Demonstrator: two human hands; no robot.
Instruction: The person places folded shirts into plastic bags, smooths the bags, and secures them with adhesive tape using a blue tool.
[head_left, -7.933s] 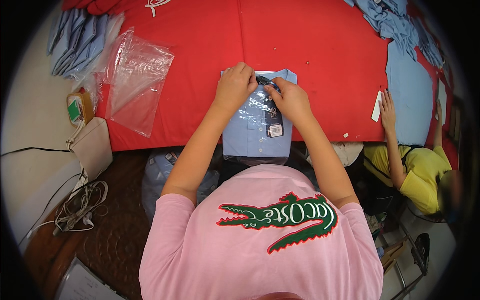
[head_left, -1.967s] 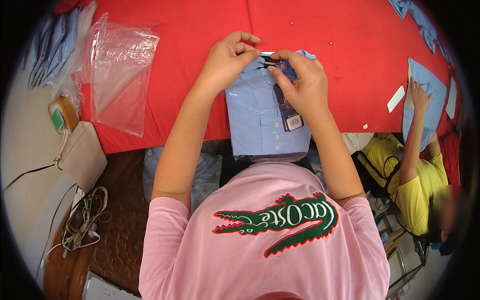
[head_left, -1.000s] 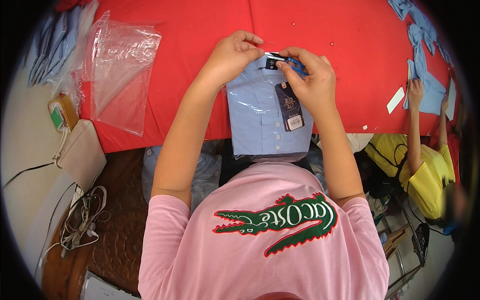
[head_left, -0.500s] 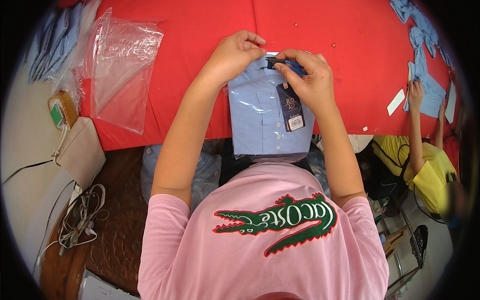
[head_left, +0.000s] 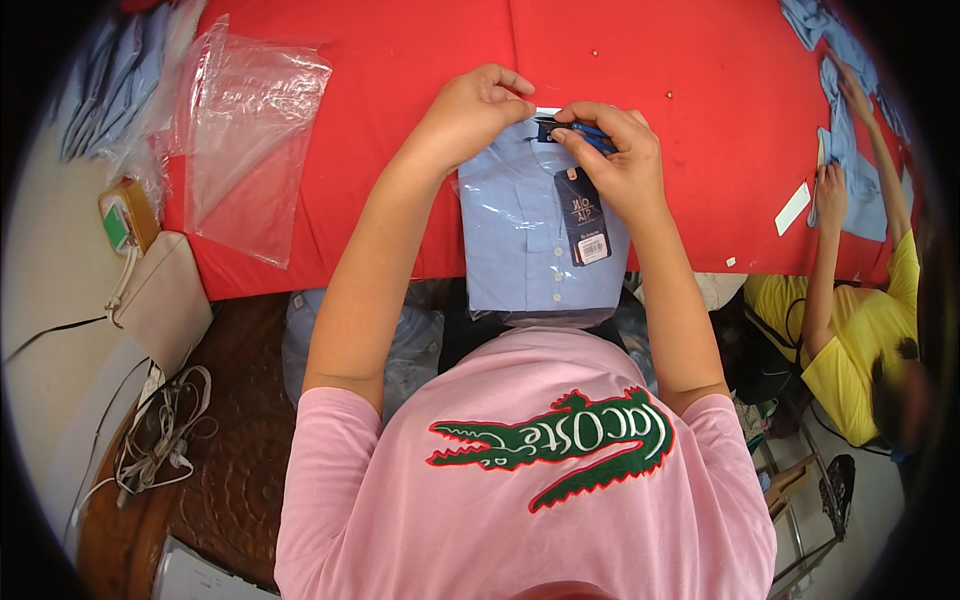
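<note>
A folded light-blue shirt [head_left: 520, 240] lies on the red table [head_left: 420, 90] in front of me, its lower end hanging over the near edge. A dark hang tag [head_left: 583, 215] rests on its front. My left hand [head_left: 470, 110] pinches the shirt's collar at the top. My right hand [head_left: 620, 165] grips a small dark-handled tool at the collar, just above the tag.
Clear plastic bags [head_left: 245, 130] lie on the table to the left. A person in a yellow top [head_left: 860, 330] works at the right with blue cloth [head_left: 850, 130]. A beige pouch [head_left: 160, 300] and tangled cables [head_left: 150, 440] sit at lower left.
The shirt was turned and slid nearer the table's edge since the earliest frame. In the last second both hands stay at the collar with only small finger movements.
</note>
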